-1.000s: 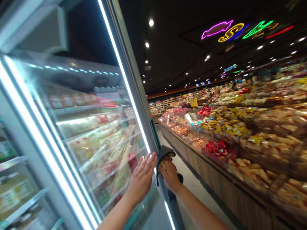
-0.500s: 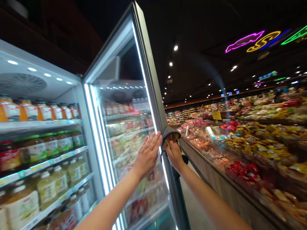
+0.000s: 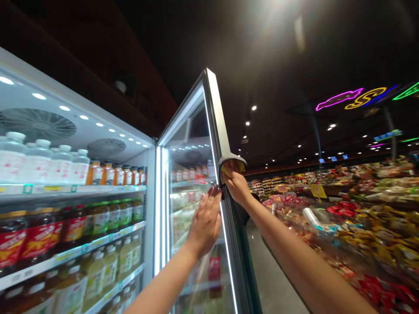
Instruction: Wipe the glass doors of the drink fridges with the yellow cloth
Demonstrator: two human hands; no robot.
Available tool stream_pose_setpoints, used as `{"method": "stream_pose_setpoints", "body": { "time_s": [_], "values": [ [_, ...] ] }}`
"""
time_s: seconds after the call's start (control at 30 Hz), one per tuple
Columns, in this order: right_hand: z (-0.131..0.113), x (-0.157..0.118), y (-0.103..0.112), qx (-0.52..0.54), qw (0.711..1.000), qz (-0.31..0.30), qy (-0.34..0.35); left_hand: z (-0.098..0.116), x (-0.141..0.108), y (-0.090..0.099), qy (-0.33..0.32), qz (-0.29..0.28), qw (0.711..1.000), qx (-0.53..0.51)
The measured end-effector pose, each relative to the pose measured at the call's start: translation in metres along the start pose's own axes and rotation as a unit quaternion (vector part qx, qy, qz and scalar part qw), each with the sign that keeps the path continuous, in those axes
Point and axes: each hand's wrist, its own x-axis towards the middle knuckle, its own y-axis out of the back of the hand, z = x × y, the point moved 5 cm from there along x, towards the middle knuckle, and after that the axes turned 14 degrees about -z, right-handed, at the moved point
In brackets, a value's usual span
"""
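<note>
A glass fridge door (image 3: 218, 117) stands swung open in front of me, with a lit strip along its inner edge. My left hand (image 3: 205, 220) lies flat at the door's inner side near that edge, fingers stretched and close together. At the outer edge, my right hand (image 3: 237, 185) presses a grey and yellow cloth (image 3: 233, 158) against the frame. The cloth drapes over the fingers and hides their tips. Part of the door behind my left hand is covered from view.
To the left, fridge shelves (image 3: 108, 189) carry rows of bottled drinks, with fans (image 3: 39, 122) above. Heaps of wrapped goods (image 3: 369, 222) fill a display on the right. A strip of floor (image 3: 271, 261) runs between door and display. Neon signs (image 3: 340, 99) hang beyond.
My right hand and the cloth have slid up along the door edge. My left hand stays by the inner edge. The view has shifted, showing more of the fridge shelves and the door's top lower down.
</note>
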Motion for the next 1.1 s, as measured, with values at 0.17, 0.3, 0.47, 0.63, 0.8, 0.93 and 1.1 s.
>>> {"method": "stream_pose_setpoints", "body": {
  "time_s": [0.17,0.3,0.47,0.63,0.8,0.93,1.1],
  "values": [
    [-0.058,0.088,0.023,-0.065,0.998,-0.004,-0.01,-0.015,0.004,0.054,0.003,0.027,0.999,-0.02],
    [-0.11,0.148,0.037,-0.093,0.995,-0.014,-0.014,-0.025,0.0,0.083,-0.01,0.045,0.998,-0.039],
    [-0.159,0.153,0.035,-0.07,0.997,-0.006,0.044,-0.042,-0.026,0.112,0.004,0.042,0.997,-0.069],
    [-0.17,0.051,-0.009,0.03,0.989,-0.034,0.142,-0.054,-0.081,0.137,0.038,0.033,0.997,-0.055],
    [-0.179,-0.075,-0.097,0.256,0.957,-0.042,0.13,-0.058,-0.145,0.151,0.062,0.011,0.998,-0.009],
    [-0.207,-0.126,-0.165,0.386,0.921,-0.026,0.052,-0.065,-0.179,0.17,0.125,-0.017,0.991,0.037],
    [-0.26,-0.132,-0.205,0.437,0.898,-0.022,0.055,-0.087,-0.215,0.195,0.202,-0.052,0.973,0.099]
  ]
}}
